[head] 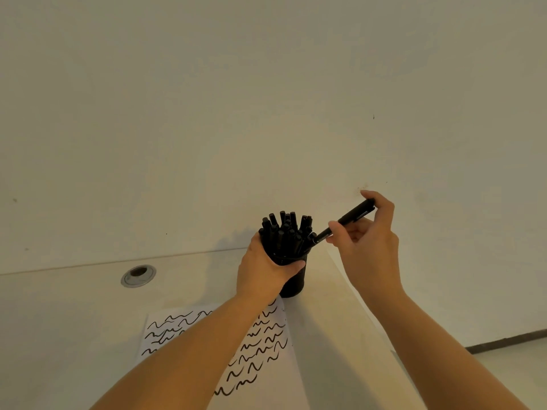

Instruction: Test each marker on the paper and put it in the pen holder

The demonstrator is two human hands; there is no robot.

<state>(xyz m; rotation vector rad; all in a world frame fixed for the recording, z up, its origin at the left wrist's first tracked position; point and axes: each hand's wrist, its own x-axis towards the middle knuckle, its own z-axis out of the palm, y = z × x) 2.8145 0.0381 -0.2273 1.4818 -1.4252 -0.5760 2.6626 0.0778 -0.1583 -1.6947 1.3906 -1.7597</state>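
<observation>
The pen holder point(293, 284) is black, and the markers point(285, 232) packed in it are black as well, like the single marker point(344, 221) beside them. The paper point(268, 377) is white, covered in rows of wavy black squiggles, and it lies on a cream counter point(68, 321) with a silver-grey grommet point(138, 276), under an off-white wall point(266, 99)

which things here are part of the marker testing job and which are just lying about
Part of the job:
- marker, held in the right hand
- pen holder, full of markers, gripped by the left hand
- paper with black squiggles

Just there:
- metal cable hole in the desk
- wall
</observation>
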